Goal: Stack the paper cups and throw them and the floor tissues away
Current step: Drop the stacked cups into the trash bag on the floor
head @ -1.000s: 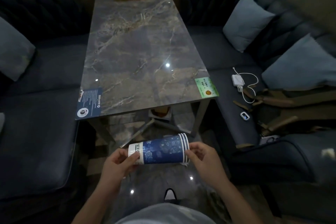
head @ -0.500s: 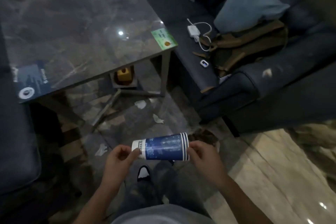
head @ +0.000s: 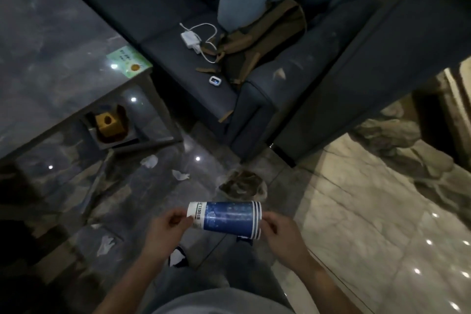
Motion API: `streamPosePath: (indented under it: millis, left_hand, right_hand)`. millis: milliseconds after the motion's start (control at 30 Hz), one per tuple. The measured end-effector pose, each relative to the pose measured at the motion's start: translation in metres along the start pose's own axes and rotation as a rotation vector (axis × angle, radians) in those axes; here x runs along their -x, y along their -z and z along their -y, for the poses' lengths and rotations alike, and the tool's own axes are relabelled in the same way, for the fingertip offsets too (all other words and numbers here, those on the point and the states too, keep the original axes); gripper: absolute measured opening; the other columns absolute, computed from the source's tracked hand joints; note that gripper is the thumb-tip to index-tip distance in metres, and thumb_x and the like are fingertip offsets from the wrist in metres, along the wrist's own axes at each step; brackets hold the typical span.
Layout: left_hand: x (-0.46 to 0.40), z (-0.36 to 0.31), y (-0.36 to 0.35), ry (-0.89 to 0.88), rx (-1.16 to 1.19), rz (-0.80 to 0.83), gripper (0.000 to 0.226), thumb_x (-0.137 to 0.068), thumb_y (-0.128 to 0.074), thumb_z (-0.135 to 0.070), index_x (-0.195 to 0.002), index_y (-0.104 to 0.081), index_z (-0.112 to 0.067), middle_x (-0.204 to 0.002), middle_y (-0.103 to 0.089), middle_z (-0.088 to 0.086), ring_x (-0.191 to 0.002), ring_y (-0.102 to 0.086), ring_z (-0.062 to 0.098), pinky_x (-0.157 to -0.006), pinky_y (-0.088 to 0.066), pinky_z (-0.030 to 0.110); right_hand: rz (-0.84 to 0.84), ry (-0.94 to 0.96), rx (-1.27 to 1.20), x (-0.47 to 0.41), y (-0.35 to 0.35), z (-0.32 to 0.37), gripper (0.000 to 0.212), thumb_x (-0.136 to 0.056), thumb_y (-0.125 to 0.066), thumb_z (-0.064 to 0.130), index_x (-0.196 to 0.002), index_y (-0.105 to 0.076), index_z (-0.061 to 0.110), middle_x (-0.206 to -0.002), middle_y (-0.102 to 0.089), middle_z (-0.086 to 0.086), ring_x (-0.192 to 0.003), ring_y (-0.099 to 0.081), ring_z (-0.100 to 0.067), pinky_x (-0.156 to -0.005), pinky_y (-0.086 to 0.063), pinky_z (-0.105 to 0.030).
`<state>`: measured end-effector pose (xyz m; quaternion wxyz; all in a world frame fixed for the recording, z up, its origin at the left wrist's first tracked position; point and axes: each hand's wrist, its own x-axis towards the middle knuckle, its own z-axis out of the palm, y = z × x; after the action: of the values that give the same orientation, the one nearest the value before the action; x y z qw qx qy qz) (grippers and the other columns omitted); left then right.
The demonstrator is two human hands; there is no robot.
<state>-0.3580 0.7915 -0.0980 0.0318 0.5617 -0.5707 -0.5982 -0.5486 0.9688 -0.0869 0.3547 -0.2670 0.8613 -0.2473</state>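
Fingertips (head: 187, 220) of left hand (head: 165, 233) pinching base, right hand (head: 279, 233) gripping rim end of stacked cups (head: 224, 219), held sideways above floor. Beyond: bin (head: 242, 185), tissues (head: 180, 175) scattered nearby. Risk: loosely nested cups sliding apart if one end released.

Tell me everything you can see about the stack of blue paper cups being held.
The stack of blue paper cups lies on its side above the dark floor, white base end to the left, several nested white rims to the right. A pale pattern covers the blue wall. The left hand pinches the base; the right hand grips the rims.
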Motion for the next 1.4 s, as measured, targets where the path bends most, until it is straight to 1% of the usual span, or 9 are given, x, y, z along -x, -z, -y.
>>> streamPosePath:
  millis: [233,400,533,700,800,900,1067,1233,1400]
  left_hand:
    - [-0.022,-0.030,-0.091,0.064,-0.047,0.093,0.029,-0.091,-0.065,-0.005,-0.078,-0.071,-0.031,-0.081,-0.073,-0.004,-0.083,-0.067,0.020,-0.080,-0.054,0.035]
    - [-0.055,-0.018,-0.118,0.197,0.051,0.164,0.015,-0.094,-0.060,-0.009,-0.102,-0.072,-0.011,-0.104,-0.071,0.020,-0.098,-0.067,0.036,-0.081,-0.056,0.043]
    - [-0.102,-0.001,-0.140,0.273,0.082,0.136,0.026,-0.096,-0.056,-0.006,-0.119,-0.065,0.000,-0.117,-0.067,0.021,-0.107,-0.063,0.032,-0.096,-0.050,0.044]
    - [-0.171,0.033,-0.159,0.377,0.152,0.121,0.030,-0.097,-0.055,-0.003,-0.125,-0.060,0.006,-0.123,-0.063,0.024,-0.107,-0.060,0.030,-0.080,-0.052,0.030]
    - [-0.214,0.064,-0.170,0.399,0.151,0.125,0.030,-0.097,-0.054,-0.003,-0.125,-0.061,0.004,-0.120,-0.063,0.024,-0.104,-0.059,0.030,-0.087,-0.052,0.038]
    - [-0.258,0.100,-0.182,0.416,0.113,0.100,0.032,-0.096,-0.056,-0.005,-0.127,-0.061,0.001,-0.113,-0.064,0.018,-0.100,-0.059,0.026,-0.085,-0.053,0.036]
    - [-0.323,0.147,-0.201,0.395,0.053,0.101,0.035,-0.094,-0.060,-0.005,-0.128,-0.060,0.000,-0.125,-0.062,0.019,-0.109,-0.059,0.029,-0.107,-0.045,0.044]
    - [-0.368,0.176,-0.223,0.372,0.036,0.139,0.027,-0.093,-0.060,-0.004,-0.120,-0.063,-0.004,-0.104,-0.061,0.014,-0.090,-0.056,0.021,-0.086,-0.050,0.037]
    - [-0.388,0.181,-0.241,0.372,0.027,0.150,0.009,-0.093,-0.060,-0.004,-0.095,-0.067,-0.010,-0.104,-0.060,0.015,-0.095,-0.055,0.024,-0.095,-0.049,0.040]
  right_hand:
    - [-0.029,-0.093,-0.069,-0.038,0.060,-0.067,0.020,-0.089,-0.057,0.013,-0.103,-0.071,0.019,-0.090,-0.072,0.002,-0.076,-0.063,-0.005,-0.064,-0.043,-0.010]
    - [0.007,-0.167,-0.059,-0.078,0.059,-0.099,0.017,-0.087,-0.057,0.010,-0.091,-0.073,0.013,-0.078,-0.069,-0.003,-0.071,-0.064,-0.014,-0.063,-0.045,-0.018]
    - [0.044,-0.237,-0.040,-0.126,0.033,-0.126,0.018,-0.089,-0.057,0.014,-0.091,-0.073,0.009,-0.080,-0.073,-0.010,-0.070,-0.066,-0.018,-0.063,-0.046,-0.021]
    - [0.035,-0.346,-0.191,-0.188,-0.017,-0.162,0.015,-0.089,-0.059,0.010,-0.094,-0.071,0.002,-0.066,-0.067,-0.008,-0.053,-0.064,-0.014,-0.058,-0.055,-0.027]
    - [0.015,-0.408,-0.316,-0.224,-0.049,-0.184,0.012,-0.086,-0.064,0.006,-0.095,-0.069,0.000,-0.061,-0.065,-0.004,-0.043,-0.061,-0.004,-0.050,-0.054,-0.022]
    - [0.026,-0.450,-0.352,-0.262,-0.084,-0.209,0.007,-0.084,-0.066,0.009,-0.082,-0.070,0.014,-0.060,-0.067,-0.004,-0.046,-0.062,-0.010,-0.057,-0.054,-0.029]
    - [0.048,-0.476,-0.312,-0.319,-0.133,-0.252,0.017,-0.084,-0.065,0.011,-0.071,-0.065,0.022,-0.060,-0.066,0.000,-0.048,-0.061,-0.008,-0.052,-0.051,-0.024]
    - [0.039,-0.521,-0.370,-0.355,-0.157,-0.283,0.018,-0.088,-0.061,0.009,-0.072,-0.063,0.018,-0.062,-0.062,-0.006,-0.043,-0.058,-0.008,-0.043,-0.047,-0.021]
    - [0.045,-0.533,-0.349,-0.377,-0.167,-0.298,0.009,-0.090,-0.055,0.010,-0.092,-0.065,0.009,-0.065,-0.063,-0.007,-0.052,-0.059,-0.014,-0.050,-0.050,-0.025]
